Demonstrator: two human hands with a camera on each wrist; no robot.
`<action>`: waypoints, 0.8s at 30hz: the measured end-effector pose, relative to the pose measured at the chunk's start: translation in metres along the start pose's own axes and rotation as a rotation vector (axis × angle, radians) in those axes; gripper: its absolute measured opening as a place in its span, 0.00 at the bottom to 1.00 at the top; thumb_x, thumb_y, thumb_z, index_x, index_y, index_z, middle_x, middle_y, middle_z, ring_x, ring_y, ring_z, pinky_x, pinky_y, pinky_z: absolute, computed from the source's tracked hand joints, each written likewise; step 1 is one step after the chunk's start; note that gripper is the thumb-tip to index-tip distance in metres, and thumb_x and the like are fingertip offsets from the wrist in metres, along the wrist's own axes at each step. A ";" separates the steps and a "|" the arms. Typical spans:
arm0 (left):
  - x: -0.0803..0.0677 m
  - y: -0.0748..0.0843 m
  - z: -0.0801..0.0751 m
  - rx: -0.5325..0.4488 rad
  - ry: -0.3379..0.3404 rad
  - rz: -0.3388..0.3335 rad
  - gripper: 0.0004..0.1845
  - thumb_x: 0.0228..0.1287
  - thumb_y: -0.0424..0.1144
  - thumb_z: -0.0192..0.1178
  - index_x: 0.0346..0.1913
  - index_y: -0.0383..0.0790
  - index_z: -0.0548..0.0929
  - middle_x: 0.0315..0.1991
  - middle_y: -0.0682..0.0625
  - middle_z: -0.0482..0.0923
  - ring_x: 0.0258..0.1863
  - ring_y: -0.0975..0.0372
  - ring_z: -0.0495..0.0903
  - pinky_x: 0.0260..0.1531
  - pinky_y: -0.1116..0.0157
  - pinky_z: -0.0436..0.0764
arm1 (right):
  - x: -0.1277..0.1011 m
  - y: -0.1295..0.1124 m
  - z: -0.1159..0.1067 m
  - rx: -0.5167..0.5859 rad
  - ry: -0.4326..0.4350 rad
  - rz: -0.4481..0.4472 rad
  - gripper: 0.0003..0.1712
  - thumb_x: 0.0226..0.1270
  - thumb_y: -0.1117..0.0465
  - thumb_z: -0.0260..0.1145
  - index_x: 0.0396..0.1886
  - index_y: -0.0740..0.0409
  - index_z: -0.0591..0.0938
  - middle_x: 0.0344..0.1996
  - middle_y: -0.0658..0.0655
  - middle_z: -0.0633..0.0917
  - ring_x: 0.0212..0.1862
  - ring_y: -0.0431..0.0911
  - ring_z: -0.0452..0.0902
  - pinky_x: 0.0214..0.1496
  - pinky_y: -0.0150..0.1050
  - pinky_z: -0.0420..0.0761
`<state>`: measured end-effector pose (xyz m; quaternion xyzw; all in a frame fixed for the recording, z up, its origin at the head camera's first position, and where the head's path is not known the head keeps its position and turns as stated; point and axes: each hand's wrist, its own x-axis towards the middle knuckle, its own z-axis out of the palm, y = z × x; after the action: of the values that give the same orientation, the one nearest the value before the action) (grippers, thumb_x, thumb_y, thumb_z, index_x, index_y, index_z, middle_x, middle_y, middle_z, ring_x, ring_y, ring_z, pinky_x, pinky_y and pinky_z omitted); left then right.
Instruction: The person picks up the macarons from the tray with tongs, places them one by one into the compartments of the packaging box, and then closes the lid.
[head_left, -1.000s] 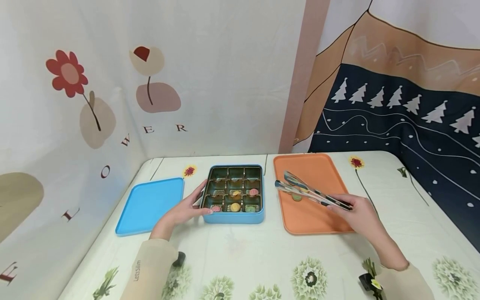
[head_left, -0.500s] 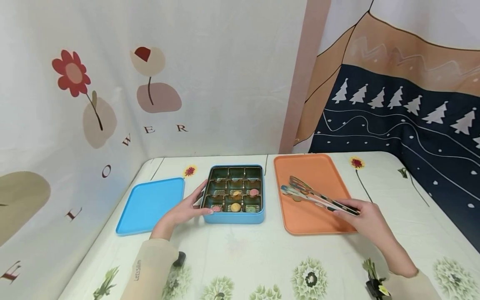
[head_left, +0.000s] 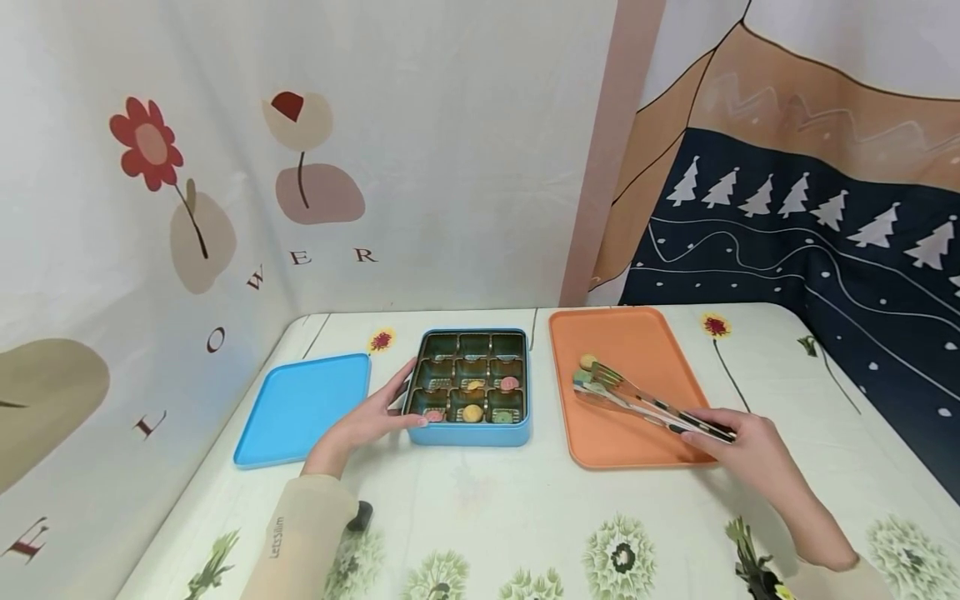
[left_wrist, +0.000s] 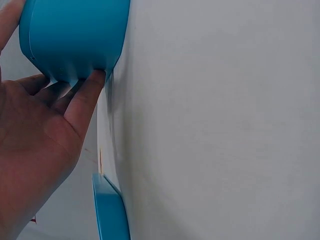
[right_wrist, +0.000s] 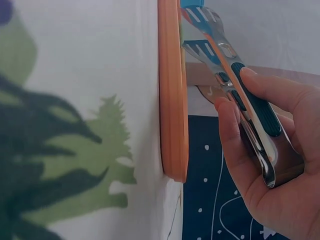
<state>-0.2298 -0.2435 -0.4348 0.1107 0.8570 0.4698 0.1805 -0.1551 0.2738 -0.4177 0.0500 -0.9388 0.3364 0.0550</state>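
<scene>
My left hand (head_left: 372, 421) holds the near-left corner of a blue box (head_left: 480, 435), thumb at its front and fingers along its left side. The box has a gold divided insert; several small pink, yellow and green cookies sit in its front and middle compartments, while the back row is bare. My right hand (head_left: 750, 442) grips metal serving tongs (head_left: 645, 402) by their dark-padded handles, as the right wrist view shows. The tongs' slotted tips lie over the orange tray (head_left: 630, 446), spread around a green cookie (head_left: 581, 377) that they partly cover. A yellow cookie (head_left: 588, 361) is just behind the tips.
A blue lid (head_left: 307, 408) lies flat left of the box, partly behind my left forearm. The table has a flower-printed cloth (head_left: 487, 508). Printed curtains (head_left: 465, 167) stand behind the table and along both sides.
My right hand has moved right and slightly nearer to me, drawing the tongs back over the tray. Their tips now reach the green cookie; the yellow one shows behind them. My left hand stays put.
</scene>
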 end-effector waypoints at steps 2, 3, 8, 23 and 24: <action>0.000 0.000 0.000 0.002 -0.001 0.001 0.56 0.65 0.44 0.67 0.81 0.59 0.35 0.82 0.43 0.30 0.80 0.40 0.36 0.74 0.38 0.54 | -0.001 0.002 -0.001 -0.005 -0.004 0.002 0.23 0.63 0.53 0.73 0.54 0.60 0.86 0.52 0.67 0.86 0.55 0.64 0.80 0.36 0.30 0.74; 0.000 0.000 0.000 -0.001 -0.001 0.002 0.56 0.65 0.43 0.67 0.81 0.59 0.35 0.82 0.43 0.30 0.80 0.40 0.36 0.74 0.37 0.54 | -0.001 0.003 -0.001 -0.009 -0.006 0.000 0.23 0.63 0.53 0.73 0.54 0.60 0.86 0.52 0.67 0.86 0.56 0.64 0.80 0.37 0.30 0.74; 0.001 -0.001 0.000 -0.019 -0.008 0.014 0.56 0.66 0.42 0.67 0.81 0.58 0.34 0.82 0.41 0.31 0.80 0.40 0.36 0.73 0.36 0.55 | -0.003 0.006 -0.001 -0.018 -0.019 0.006 0.22 0.62 0.53 0.74 0.53 0.59 0.87 0.52 0.67 0.87 0.56 0.65 0.80 0.38 0.31 0.75; 0.000 -0.001 0.001 -0.037 -0.013 0.025 0.56 0.66 0.41 0.67 0.81 0.57 0.34 0.82 0.39 0.32 0.80 0.40 0.38 0.73 0.37 0.56 | -0.003 0.009 0.000 -0.066 0.022 -0.005 0.20 0.60 0.54 0.75 0.49 0.59 0.89 0.45 0.66 0.89 0.36 0.32 0.73 0.29 0.30 0.67; 0.000 -0.001 0.001 -0.036 -0.013 0.024 0.56 0.65 0.41 0.67 0.81 0.57 0.34 0.82 0.39 0.32 0.80 0.40 0.38 0.73 0.37 0.56 | -0.003 0.009 0.000 -0.077 0.030 -0.007 0.20 0.60 0.54 0.75 0.49 0.60 0.89 0.44 0.66 0.89 0.35 0.35 0.73 0.29 0.30 0.66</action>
<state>-0.2297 -0.2433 -0.4359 0.1208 0.8458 0.4867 0.1821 -0.1531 0.2812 -0.4239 0.0462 -0.9499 0.3008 0.0720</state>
